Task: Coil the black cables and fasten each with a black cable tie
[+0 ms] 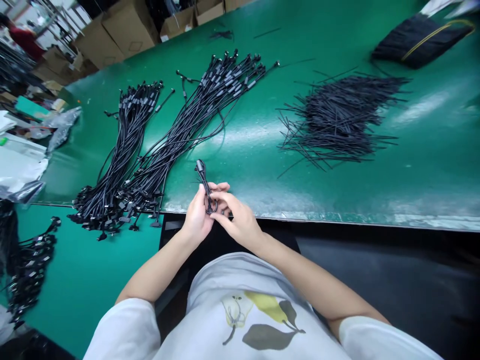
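Observation:
A folded black cable [203, 175] is held upright between my hands at the table's front edge, its thicker grey part at the top. My left hand [198, 214] is wrapped round the cable from the left. From the right, my right hand [240, 218] pinches the cable's lower loop with thumb and fingers. Beyond and left of my hands lie two long bundles of black cables, a smaller one [129, 135] and a larger one [187, 120]. A loose pile of thin black ties [337, 117] lies to the right.
The green table [255, 165] runs across the view. A banded black bundle [420, 42] sits at the back right. Cardboard boxes [129, 27] stand behind the table. More cables [32, 270] lie at lower left, near plastic bags [63, 127]. A person in red [26, 42] is far left.

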Motion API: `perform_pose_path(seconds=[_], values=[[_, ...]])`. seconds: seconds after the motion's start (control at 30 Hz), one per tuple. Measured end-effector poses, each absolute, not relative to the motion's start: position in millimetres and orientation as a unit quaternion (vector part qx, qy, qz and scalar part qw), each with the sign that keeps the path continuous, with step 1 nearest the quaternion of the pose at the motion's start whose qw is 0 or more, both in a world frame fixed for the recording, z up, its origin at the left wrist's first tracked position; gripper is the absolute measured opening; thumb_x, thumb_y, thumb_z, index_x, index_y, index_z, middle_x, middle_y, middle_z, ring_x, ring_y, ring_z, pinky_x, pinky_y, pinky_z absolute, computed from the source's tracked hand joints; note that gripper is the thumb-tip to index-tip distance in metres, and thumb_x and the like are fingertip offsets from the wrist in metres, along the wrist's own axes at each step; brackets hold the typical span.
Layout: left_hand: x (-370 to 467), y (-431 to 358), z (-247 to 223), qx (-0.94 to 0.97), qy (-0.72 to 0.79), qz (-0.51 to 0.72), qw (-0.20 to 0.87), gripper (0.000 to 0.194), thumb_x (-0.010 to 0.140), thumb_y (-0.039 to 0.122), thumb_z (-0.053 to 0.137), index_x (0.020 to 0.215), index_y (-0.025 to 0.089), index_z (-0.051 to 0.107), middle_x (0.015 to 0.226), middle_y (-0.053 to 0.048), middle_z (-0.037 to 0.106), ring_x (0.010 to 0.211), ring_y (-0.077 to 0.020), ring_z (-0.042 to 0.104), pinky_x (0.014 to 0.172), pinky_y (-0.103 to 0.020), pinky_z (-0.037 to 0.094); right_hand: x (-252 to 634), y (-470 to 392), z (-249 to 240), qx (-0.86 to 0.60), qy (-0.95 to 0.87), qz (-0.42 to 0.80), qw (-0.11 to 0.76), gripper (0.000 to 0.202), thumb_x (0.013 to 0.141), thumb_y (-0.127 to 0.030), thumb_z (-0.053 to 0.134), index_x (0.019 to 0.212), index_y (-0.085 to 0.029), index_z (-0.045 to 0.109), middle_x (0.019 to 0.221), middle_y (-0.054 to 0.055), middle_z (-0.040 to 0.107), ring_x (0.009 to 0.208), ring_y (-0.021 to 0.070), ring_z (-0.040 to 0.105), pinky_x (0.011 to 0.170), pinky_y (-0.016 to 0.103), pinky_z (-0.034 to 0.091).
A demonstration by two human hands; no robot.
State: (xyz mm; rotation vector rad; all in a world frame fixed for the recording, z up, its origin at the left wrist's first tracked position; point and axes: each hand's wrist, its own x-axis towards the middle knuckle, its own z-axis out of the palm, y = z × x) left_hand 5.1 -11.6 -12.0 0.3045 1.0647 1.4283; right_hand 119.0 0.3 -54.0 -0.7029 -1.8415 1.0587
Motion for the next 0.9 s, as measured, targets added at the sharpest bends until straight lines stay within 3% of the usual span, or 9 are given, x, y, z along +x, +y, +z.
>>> perform_pose_path(seconds=[0.1, 0.27, 0.4, 0.53, 0.73, 0.9], values=[[2.6, -10.3, -6.4, 0.097, 0.460, 0.604, 0.644, 0.039, 0.095, 0.047, 0.046, 0.081, 0.014, 0.063, 0.091, -0.007, 0.072, 0.100, -0.0203, 0.068, 0.095, -0.035, 0.049, 113.0, -0.6, -55.7, -0.269, -0.742, 0.430, 0.438, 0.040, 0.087, -0.020, 0.061, 0.125, -0.021, 0.049, 0.109, 0.007, 0.065, 0.077, 0.0147, 0.064, 0.075, 0.031, 0.056], [0.4, -9.3, 0.5, 0.010, 0.472, 0.576, 0.667, 0.026, 0.089, 0.039, 0.060, 0.080, 0.014, 0.062, 0.079, -0.003, 0.068, 0.088, -0.0185, 0.070, 0.091, -0.035, 0.051, 114.7, 1.3, -54.8, -0.255, -0.770, 0.414, 0.413, 0.040, 0.089, -0.026, 0.060, 0.127, -0.021, 0.048, 0.108, 0.007, 0.065, 0.082, 0.0171, 0.066, 0.074, 0.032, 0.056], [2.6, -11.8, 3.0, 0.008, 0.475, 0.580, 0.662, 0.025, 0.091, 0.035, 0.056, 0.081, 0.013, 0.061, 0.069, 0.000, 0.063, 0.073, -0.0135, 0.068, 0.085, -0.031, 0.053, 116.9, -0.5, -52.4, -0.228, -0.806, 0.341, 0.428, 0.028, 0.094, -0.024, 0.050, 0.122, -0.020, 0.049, 0.108, 0.008, 0.066, 0.092, 0.0175, 0.066, 0.072, 0.028, 0.055], [3.1, -15.1, 3.3, 0.053, 0.470, 0.572, 0.670, 0.025, 0.090, 0.035, 0.058, 0.080, 0.012, 0.061, 0.063, 0.003, 0.057, 0.063, -0.0103, 0.063, 0.082, -0.029, 0.053, 116.7, -4.7, -52.5, -0.204, -0.826, 0.276, 0.447, 0.018, 0.097, -0.021, 0.043, 0.112, -0.018, 0.051, 0.097, 0.007, 0.067, 0.084, 0.0160, 0.066, 0.067, 0.026, 0.054], [-0.7, -13.0, 3.6, 0.086, 0.468, 0.572, 0.668, 0.027, 0.086, 0.039, 0.063, 0.079, 0.013, 0.061, 0.061, 0.003, 0.057, 0.063, -0.0114, 0.063, 0.079, -0.028, 0.052, 121.2, -8.1, -47.1, -0.237, -0.842, 0.186, 0.448, 0.016, 0.094, -0.017, 0.047, 0.107, -0.019, 0.057, 0.096, 0.006, 0.068, 0.086, 0.0182, 0.064, 0.079, 0.030, 0.051], [1.8, -13.5, 5.7, 0.083, 0.490, 0.567, 0.656, 0.028, 0.087, 0.039, 0.062, 0.082, 0.012, 0.063, 0.069, -0.001, 0.063, 0.068, -0.0128, 0.064, 0.079, -0.028, 0.052, 117.2, -9.8, -42.1, -0.256, -0.822, 0.226, 0.455, 0.013, 0.091, -0.013, 0.046, 0.089, -0.018, 0.057, 0.081, 0.006, 0.064, 0.079, 0.0184, 0.058, 0.080, 0.032, 0.050]])
